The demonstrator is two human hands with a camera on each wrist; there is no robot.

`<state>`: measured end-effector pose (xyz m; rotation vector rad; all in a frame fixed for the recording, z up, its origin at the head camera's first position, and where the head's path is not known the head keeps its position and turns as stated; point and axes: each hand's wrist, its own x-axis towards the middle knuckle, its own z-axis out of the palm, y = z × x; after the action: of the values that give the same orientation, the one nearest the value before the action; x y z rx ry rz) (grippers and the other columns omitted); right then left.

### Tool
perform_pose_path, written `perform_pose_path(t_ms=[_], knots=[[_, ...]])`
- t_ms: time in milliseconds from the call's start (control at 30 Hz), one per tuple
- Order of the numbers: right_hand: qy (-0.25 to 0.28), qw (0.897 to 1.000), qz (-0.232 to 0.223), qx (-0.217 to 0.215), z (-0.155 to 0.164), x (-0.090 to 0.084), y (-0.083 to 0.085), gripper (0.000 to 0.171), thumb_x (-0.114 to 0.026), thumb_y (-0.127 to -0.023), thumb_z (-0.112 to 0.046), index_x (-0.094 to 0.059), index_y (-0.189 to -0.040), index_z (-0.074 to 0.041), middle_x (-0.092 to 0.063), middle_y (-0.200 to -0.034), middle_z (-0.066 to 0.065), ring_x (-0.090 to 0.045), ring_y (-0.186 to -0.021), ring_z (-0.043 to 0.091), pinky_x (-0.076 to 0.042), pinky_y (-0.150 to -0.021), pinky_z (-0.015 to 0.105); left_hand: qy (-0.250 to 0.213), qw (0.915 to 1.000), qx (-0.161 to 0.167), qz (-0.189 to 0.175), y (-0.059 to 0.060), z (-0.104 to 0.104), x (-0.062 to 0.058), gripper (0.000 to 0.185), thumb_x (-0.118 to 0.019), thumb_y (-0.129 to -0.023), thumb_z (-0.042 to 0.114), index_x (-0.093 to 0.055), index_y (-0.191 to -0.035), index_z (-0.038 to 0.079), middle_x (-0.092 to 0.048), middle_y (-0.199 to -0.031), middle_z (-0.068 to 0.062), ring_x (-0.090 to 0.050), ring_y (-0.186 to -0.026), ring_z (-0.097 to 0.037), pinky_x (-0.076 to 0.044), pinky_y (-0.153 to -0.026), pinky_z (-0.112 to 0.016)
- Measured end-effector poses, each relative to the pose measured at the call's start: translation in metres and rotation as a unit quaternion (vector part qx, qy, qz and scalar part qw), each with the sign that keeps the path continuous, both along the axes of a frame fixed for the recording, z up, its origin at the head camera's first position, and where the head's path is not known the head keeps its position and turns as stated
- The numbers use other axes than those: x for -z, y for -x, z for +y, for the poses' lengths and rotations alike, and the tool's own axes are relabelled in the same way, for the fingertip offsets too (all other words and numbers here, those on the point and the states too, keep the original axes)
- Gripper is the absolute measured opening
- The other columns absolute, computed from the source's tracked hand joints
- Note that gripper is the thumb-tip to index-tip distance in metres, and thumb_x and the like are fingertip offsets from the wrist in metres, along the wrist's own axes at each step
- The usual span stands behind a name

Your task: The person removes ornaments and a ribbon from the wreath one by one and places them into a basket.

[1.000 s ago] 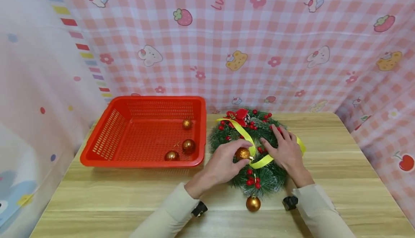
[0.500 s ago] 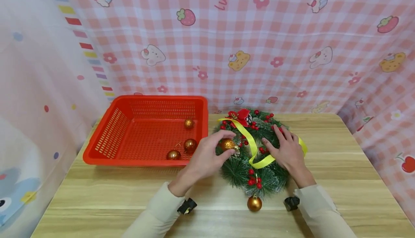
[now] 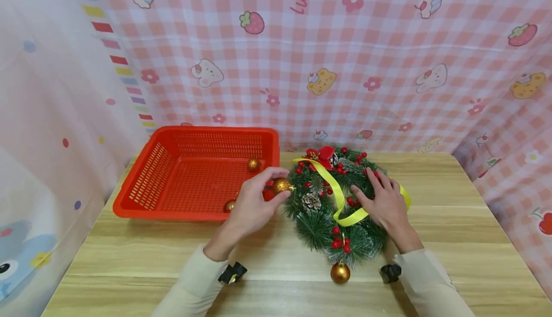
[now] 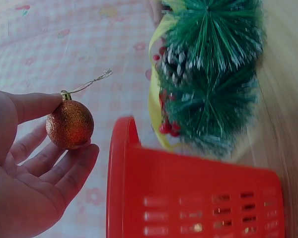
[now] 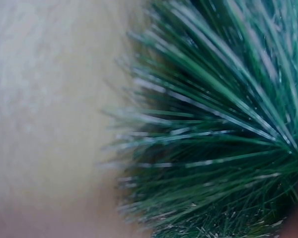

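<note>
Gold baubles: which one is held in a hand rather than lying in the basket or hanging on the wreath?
The glittery gold bauble, pinched in the left hand between the red basket and the wreath.

pink checked backdrop cloth [image 3: 388, 43] — reads "luck" (top edge cropped, perhaps longer).

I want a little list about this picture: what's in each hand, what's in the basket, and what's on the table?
left hand: pinches a glittery gold ball above the basket's near right corner
right hand: rests flat on the wreath
basket: red, holds gold balls; two show, one at the back
wreath: green, with red berries, a pinecone, a yellow ribbon, one gold ball at its near edge
table: light wood
</note>
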<state>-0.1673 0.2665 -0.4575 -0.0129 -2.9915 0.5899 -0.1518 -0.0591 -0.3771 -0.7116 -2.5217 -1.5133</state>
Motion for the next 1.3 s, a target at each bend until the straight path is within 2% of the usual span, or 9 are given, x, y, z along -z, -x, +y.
perform_pose_path(t_ms=[100, 267, 433, 600, 1033, 1300], knots=[[0.0, 1.0, -0.001, 0.001, 0.0, -0.001, -0.001, 0.082, -0.04, -0.098, -0.064, -0.028, -0.156, -0.008, -0.024, -0.157, 0.028, -0.029, -0.133, 0.055, -0.033, -0.099, 0.071, -0.004, 0.9999, -0.011, 0.005, 0.002, -0.008, 0.0, 0.033, -0.075, -0.088, 0.007, -0.064, -0.119, 0.012, -0.069, -0.116, -0.003, -0.065, -0.105, -0.016, -0.054, -0.089, -0.035], [0.0, 1.0, 0.002, 0.002, 0.001, 0.0, -0.003, 0.081, -0.041, -0.098, -0.064, -0.029, -0.156, -0.008, -0.025, -0.157, 0.028, -0.029, -0.133, 0.055, -0.033, -0.098, 0.071, -0.011, 0.9995, -0.028, 0.005, 0.005, -0.022, 0.001, 0.034, -0.074, -0.088, 0.006, -0.063, -0.12, 0.008, -0.069, -0.118, -0.011, -0.065, -0.105, -0.019, -0.056, -0.085, -0.039], [-0.002, 1.0, 0.003, 0.004, 0.002, 0.001, -0.003, 0.081, -0.04, -0.098, -0.064, -0.029, -0.156, -0.008, -0.025, -0.157, 0.028, -0.029, -0.133, 0.055, -0.033, -0.098, 0.071, -0.006, 0.9988, -0.048, 0.006, 0.008, -0.033, 0.003, 0.037, -0.075, -0.087, 0.004, -0.062, -0.121, 0.009, -0.068, -0.12, -0.007, -0.065, -0.104, -0.019, -0.056, -0.084, -0.036], [-0.002, 1.0, 0.005, 0.003, 0.001, 0.0, -0.003, 0.081, -0.04, -0.098, -0.063, -0.029, -0.156, -0.008, -0.025, -0.157, 0.028, -0.029, -0.132, 0.056, -0.034, -0.097, 0.071, 0.0, 0.9975, -0.07, -0.009, 0.01, -0.042, 0.003, 0.037, -0.075, -0.087, 0.004, -0.062, -0.121, 0.009, -0.069, -0.118, -0.006, -0.065, -0.103, -0.02, -0.056, -0.086, -0.036], [0.001, 1.0, 0.018, 0.002, -0.001, 0.003, -0.001, 0.079, -0.044, -0.098, -0.061, -0.032, -0.155, -0.007, -0.028, -0.156, 0.028, -0.032, -0.131, 0.055, -0.035, -0.096, 0.069, 0.013, 0.9957, -0.092, -0.004, 0.014, -0.054, 0.009, 0.038, -0.076, -0.086, 0.007, -0.062, -0.122, 0.011, -0.069, -0.118, -0.006, -0.064, -0.108, -0.02, -0.054, -0.09, -0.04], [0.002, 1.0, 0.008, 0.001, -0.001, 0.0, -0.001, 0.08, -0.043, -0.098, -0.061, -0.03, -0.155, -0.007, -0.025, -0.157, 0.028, -0.029, -0.132, 0.055, -0.034, -0.097, 0.07, 0.022, 0.9948, -0.099, -0.003, 0.015, -0.06, 0.008, 0.039, -0.076, -0.087, 0.008, -0.061, -0.123, 0.011, -0.069, -0.118, -0.006, -0.063, -0.109, -0.022, -0.052, -0.089, -0.042]])
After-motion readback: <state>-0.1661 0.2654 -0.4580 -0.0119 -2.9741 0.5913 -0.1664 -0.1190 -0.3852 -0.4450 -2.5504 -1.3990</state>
